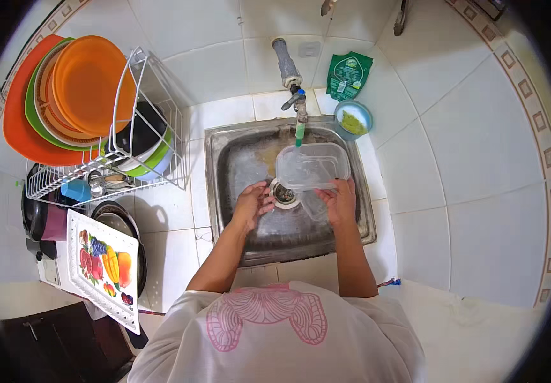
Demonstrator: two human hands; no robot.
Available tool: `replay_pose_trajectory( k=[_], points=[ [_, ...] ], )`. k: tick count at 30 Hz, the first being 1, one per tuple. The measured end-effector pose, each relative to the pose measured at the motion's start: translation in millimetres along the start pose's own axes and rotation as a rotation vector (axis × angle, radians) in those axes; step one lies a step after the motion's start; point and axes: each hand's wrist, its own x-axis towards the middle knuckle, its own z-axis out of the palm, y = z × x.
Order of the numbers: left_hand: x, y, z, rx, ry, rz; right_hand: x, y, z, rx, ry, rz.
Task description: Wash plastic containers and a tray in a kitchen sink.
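My right hand [340, 201] grips the near right edge of a clear plastic food container [311, 165], held tilted under the tap [300, 107]. Water seems to run from the tap's green nozzle into it. Left of the container, my left hand [255, 206] hovers over the sink with its fingers apart and nothing in them. Between my hands shows the drain strainer [285, 194], with dark bits of debris in it. Another clear plastic piece [314, 205], perhaps a lid, lies below the container, partly covered by my right hand. All this is within a stainless steel sink [237, 239].
At the sink's back right corner stands a blue-grey bowl [337, 127] holding a yellow-green sponge [353, 123]. A green pouch [349, 76] leans on the tiles behind it. To the left, a white wire dish rack [179, 143] carries plates [91, 86] and bowls. A fruit-printed tray [103, 268] leans against dark pans [115, 215].
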Motion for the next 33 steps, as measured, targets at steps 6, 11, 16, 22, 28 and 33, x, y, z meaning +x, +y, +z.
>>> replay_pose_trajectory(
  k=[6,11,16,22,28,33],
  points=[
    [-0.5,0.7,3.9,0.03,-0.013,-0.033,-13.6,-2.7,10.7,-0.044,-0.138,0.038],
    [3.4,-2.8,9.3,0.102,-0.014,-0.044,-15.3,-4.3,14.1,-0.095,-0.231,-0.065],
    [15.6,-9.1,3.1,0.084,0.015,-0.03,-7.3,6.4,7.9,-0.156,-0.213,-0.041],
    [25.8,1.4,2.8,0.07,-0.015,0.057,21.2,27.6,-5.5,0.126,-0.224,0.075],
    [33.4,10.1,-6.3,0.099,-0.033,0.154,52.9,48.5,-3.5,0.221,-0.19,0.114],
    [29.2,13.9,-14.4,-0.096,0.026,0.343,59.4,43.9,6.9,0.201,-0.295,0.233]
  ],
)
